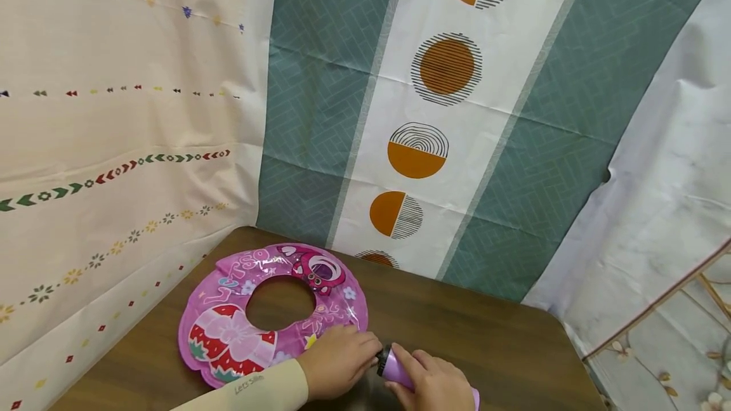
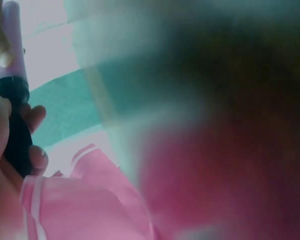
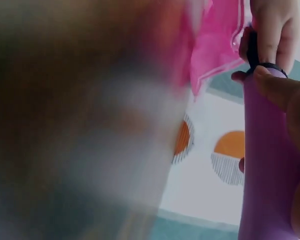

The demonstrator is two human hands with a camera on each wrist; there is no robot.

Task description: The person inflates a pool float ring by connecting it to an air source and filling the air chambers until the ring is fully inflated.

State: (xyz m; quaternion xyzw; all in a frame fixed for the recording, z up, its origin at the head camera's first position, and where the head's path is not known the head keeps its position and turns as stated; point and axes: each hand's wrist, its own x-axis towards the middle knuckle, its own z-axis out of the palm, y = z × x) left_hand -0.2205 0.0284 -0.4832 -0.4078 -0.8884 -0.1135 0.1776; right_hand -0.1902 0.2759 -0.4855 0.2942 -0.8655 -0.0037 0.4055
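A purple hand air pump (image 1: 395, 370) with a black tapered end lies between my two hands, low in the head view. My left hand (image 1: 337, 363) grips the black end (image 2: 19, 145), its fingers curled round it in the left wrist view. Around the purple barrel (image 3: 267, 165) my right hand (image 1: 435, 382) is wrapped, with the thumb near the black collar. A pink inflated swim ring (image 1: 197, 328), printed with strawberries, flowers and a cartoon bear, lies just beyond my left hand, which overlaps its near edge in the head view.
The brown wooden table (image 1: 468, 322) stretches to the right of the ring. A patterned cream curtain (image 1: 131, 125) hangs at the left, a green and white cloth (image 1: 320, 113) at the back. A thin-framed panel with printed flowers (image 1: 674, 347) stands at the right.
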